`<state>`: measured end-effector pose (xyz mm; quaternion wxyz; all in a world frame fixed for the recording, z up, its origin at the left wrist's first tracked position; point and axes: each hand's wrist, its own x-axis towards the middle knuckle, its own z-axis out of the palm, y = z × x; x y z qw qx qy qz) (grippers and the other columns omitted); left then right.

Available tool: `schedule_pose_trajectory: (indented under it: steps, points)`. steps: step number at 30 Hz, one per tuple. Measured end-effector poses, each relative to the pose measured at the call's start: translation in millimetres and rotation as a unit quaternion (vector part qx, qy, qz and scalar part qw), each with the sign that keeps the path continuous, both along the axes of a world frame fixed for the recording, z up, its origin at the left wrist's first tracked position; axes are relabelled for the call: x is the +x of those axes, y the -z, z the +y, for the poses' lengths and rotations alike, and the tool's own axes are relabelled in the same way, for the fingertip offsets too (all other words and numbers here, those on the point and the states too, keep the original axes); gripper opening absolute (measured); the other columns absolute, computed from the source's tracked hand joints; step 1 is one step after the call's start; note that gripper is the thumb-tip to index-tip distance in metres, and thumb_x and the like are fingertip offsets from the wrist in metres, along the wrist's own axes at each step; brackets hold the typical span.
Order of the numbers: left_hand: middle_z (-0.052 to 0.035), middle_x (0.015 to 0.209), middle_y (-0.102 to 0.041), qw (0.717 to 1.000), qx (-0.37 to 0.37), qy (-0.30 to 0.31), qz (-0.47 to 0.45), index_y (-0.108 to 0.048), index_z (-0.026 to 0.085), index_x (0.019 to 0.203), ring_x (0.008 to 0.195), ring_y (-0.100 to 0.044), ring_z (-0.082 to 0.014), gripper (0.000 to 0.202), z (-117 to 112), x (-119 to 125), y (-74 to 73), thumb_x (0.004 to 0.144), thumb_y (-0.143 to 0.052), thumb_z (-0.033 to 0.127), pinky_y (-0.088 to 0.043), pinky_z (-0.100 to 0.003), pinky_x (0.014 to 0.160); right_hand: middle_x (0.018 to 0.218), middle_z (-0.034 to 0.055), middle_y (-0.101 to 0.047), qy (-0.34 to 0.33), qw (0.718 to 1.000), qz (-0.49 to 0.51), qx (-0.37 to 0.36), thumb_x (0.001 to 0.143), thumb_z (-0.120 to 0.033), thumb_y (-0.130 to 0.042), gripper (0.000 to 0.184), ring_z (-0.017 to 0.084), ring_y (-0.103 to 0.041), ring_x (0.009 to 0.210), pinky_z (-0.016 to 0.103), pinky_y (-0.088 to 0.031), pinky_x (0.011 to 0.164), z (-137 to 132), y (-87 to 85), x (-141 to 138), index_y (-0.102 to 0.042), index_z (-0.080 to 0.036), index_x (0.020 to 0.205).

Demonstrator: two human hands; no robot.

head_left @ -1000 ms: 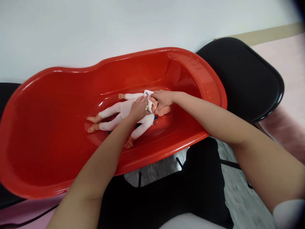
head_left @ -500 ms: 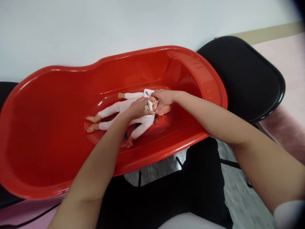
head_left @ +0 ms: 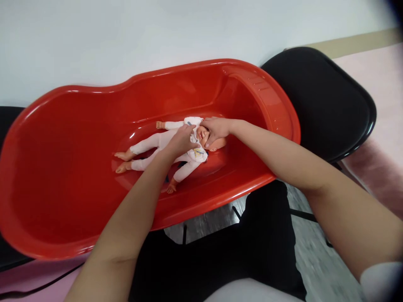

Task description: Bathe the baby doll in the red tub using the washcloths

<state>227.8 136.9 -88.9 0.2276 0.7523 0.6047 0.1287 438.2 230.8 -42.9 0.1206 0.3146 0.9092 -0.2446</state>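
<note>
A baby doll (head_left: 157, 140) in pale, close-fitting clothes lies on its back in a red baby bathtub (head_left: 59, 167), head to the right and bare feet to the left. Around its neck and shoulders is a white printed shirt (head_left: 199, 154), bunched up at the chin. My left hand (head_left: 183, 139) is closed on the front of this shirt, thumb stretched toward the neck. From the far side, my right hand (head_left: 216, 128) wraps over the doll's head, with the thumb by its cheek. Part of the doll's face and chest is hidden by my hands.
Black chair seats stand at both ends of the tub, one at the right (head_left: 317, 100) and one at the left edge. A pale wall (head_left: 157, 33) rises behind the tub. Pink fabric (head_left: 371, 92) lies at the far right. My dark-trousered legs are below the near rim.
My left hand has shifted slightly up and drawn the printed shirt around, so more of its print shows at the near shoulder. My right hand has stayed at the doll's head.
</note>
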Motion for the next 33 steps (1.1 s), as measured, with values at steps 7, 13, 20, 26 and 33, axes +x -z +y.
schedule_pose_trajectory:
  steps: [7,13,20,26,33]
  points:
    - [-0.0287,0.185,-0.031,0.991,-0.001,0.019,0.132,-0.039,0.009,0.175,0.175,-0.022,-0.0446,0.102,-10.2,13.5,11.3,0.094,-0.089,0.046,-0.016,-0.060,0.143,0.144,0.0167,-0.070,0.000,0.999,-0.029,0.016,0.078,-0.061,-0.100,0.084,0.036,-0.067,0.128,0.037,-0.051,0.103,-1.9,-2.7,-2.4,-0.068,-0.016,0.141]
    - [-0.0223,0.143,-0.072,0.990,0.014,0.046,0.129,-0.072,0.011,0.132,0.144,-0.060,-0.0408,0.053,-0.8,13.1,9.9,0.092,-0.091,0.041,-0.039,-0.051,0.130,0.141,0.0139,-0.073,0.001,1.000,-0.015,0.000,0.078,-0.061,-0.100,0.082,0.032,-0.070,0.124,0.033,-0.051,0.099,3.6,1.7,-0.8,-0.071,-0.018,0.142]
    - [-0.0160,0.117,-0.080,0.994,0.032,0.036,0.103,-0.079,0.016,0.103,0.122,-0.071,-0.0337,0.014,4.7,7.7,6.1,0.102,-0.070,0.026,-0.049,-0.044,0.117,0.140,0.0128,-0.076,-0.011,1.000,-0.010,-0.012,0.079,-0.061,-0.098,0.079,0.031,-0.072,0.120,0.033,-0.051,0.094,7.9,5.3,0.6,-0.074,-0.019,0.141]
    - [-0.0146,0.113,-0.082,0.997,0.016,-0.013,0.079,-0.080,0.015,0.100,0.112,-0.074,-0.0317,0.016,-1.5,5.5,-8.7,0.102,-0.069,0.027,-0.054,-0.041,0.106,0.138,0.0139,-0.075,0.004,1.000,-0.008,-0.001,0.078,-0.061,-0.098,0.076,0.032,-0.071,0.117,0.033,-0.050,0.091,8.5,7.5,2.9,-0.074,-0.018,0.136]
    - [-0.0061,0.084,-0.078,0.999,-0.035,-0.013,-0.035,-0.079,0.019,0.086,0.083,-0.071,-0.0238,0.032,-4.9,4.5,-33.4,0.104,-0.067,0.042,-0.054,-0.036,0.083,0.131,0.0119,-0.077,0.023,1.000,0.005,-0.018,0.077,-0.062,-0.099,0.074,0.028,-0.072,0.107,0.033,-0.052,0.090,10.0,6.8,3.3,-0.074,-0.018,0.132]
